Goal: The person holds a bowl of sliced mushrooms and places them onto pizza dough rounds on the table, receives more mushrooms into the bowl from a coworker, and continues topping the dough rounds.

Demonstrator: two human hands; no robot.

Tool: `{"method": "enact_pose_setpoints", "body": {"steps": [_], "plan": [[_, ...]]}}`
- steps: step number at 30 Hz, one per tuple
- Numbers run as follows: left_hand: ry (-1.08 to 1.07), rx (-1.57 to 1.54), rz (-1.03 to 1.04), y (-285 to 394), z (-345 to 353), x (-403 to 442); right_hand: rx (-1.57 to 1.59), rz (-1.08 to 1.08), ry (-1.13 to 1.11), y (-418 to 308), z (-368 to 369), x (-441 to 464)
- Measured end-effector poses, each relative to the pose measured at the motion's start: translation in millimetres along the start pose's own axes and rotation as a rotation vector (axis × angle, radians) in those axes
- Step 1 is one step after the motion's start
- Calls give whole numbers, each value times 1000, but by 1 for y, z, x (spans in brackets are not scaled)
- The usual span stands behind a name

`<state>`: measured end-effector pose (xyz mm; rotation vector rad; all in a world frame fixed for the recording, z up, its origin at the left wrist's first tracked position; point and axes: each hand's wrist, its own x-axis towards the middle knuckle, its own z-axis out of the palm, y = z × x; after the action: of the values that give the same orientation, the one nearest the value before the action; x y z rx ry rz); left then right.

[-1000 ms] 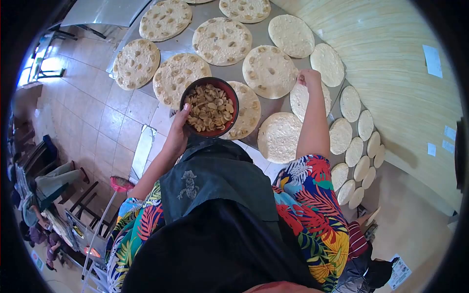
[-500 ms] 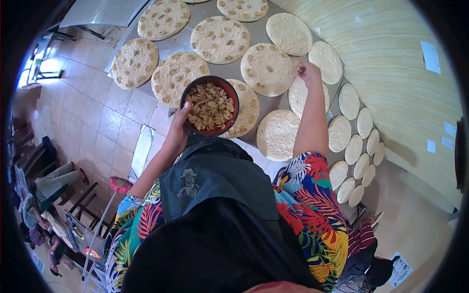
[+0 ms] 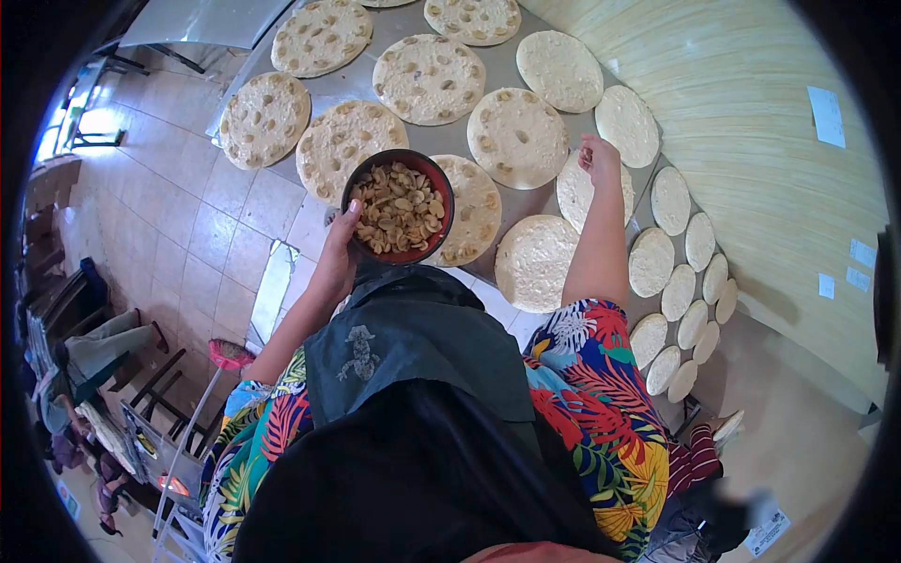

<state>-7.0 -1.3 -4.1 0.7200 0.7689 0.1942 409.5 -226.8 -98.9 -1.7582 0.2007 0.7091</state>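
My left hand [image 3: 339, 249] is closed on the rim of a round bowl [image 3: 447, 194], dark outside and red inside, with the thumb over its edge. Tan-brown nut pieces [image 3: 399, 206] fill much of it. My right hand [image 3: 601, 159] is curled shut, with small brownish nut pieces just showing between its fingers. It hovers above a pale round flatbread [image 3: 574, 192] of wet-looking dough. To its left, another dough round [image 3: 518, 138] bears nut pieces along its upper edge and one in its middle. Below lies a plain round [image 3: 535, 265].
Nut-dotted rounds [image 3: 429, 80] cover the left part of the metal table [image 3: 330, 87]; plain rounds [image 3: 627, 127] line the wall side and continue right. A pink-headed broom [image 3: 230, 355] stands at lower left. Other people [image 3: 103, 469] are at the far left and lower right.
My right hand has moved slightly down and right, away from the partly dotted round to over the plain one beside it. The bowl has shifted a little left in my left hand.
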Motion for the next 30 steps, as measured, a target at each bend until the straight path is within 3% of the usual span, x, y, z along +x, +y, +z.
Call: {"method": "enact_pose_setpoints", "body": {"steps": [3,9,12,14,21,26,30], "plan": [[-12,-12,-5,0,2,-1,-14,36,44,1,2,-3],[-11,-6,-34,0,2,2,8,-152,34,10,7,-5],[-22,-11,-38,-1,3,3,-89,-165,80,5,15,-18],[-25,-1,-25,0,4,3,-338,-155,137,1,20,-29],[-21,-18,-16,-3,1,4,-210,-172,141,17,24,-40],[-40,-31,-21,-1,4,2,-76,-68,153,20,29,-52],[-24,-34,1,-6,0,6,-137,-79,228,26,28,-52]]}}
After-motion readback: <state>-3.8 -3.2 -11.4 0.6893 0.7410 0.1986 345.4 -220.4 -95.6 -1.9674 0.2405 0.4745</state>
